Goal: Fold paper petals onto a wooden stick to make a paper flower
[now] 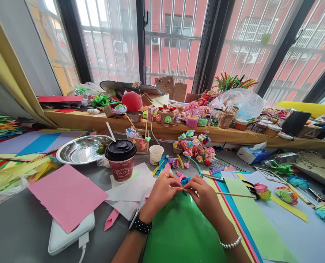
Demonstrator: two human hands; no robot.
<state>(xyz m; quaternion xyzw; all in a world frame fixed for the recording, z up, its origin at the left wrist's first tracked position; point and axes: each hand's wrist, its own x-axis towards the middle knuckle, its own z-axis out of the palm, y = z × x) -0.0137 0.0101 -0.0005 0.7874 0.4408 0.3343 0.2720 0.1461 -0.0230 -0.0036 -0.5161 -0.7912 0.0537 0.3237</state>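
My left hand (pixel 162 193) and my right hand (pixel 203 195) meet over a green paper sheet (pixel 181 233), fingertips pinched together on a small blue paper piece (pixel 184 181). A thin wooden stick (pixel 235 194) runs out to the right from my right hand toward a pink and green paper flower (pixel 261 191). A black watch sits on my left wrist, a bead bracelet on my right. What exactly lies between the fingertips is partly hidden.
A red cup with a black lid (pixel 121 159), a white paper cup (pixel 156 153), a metal bowl (pixel 81 149), a pink sheet (pixel 66 195) over a white power bank (pixel 69 237), coloured paper strips (pixel 250 215) and paper flowers (pixel 196 144) crowd the grey table. The sill is cluttered.
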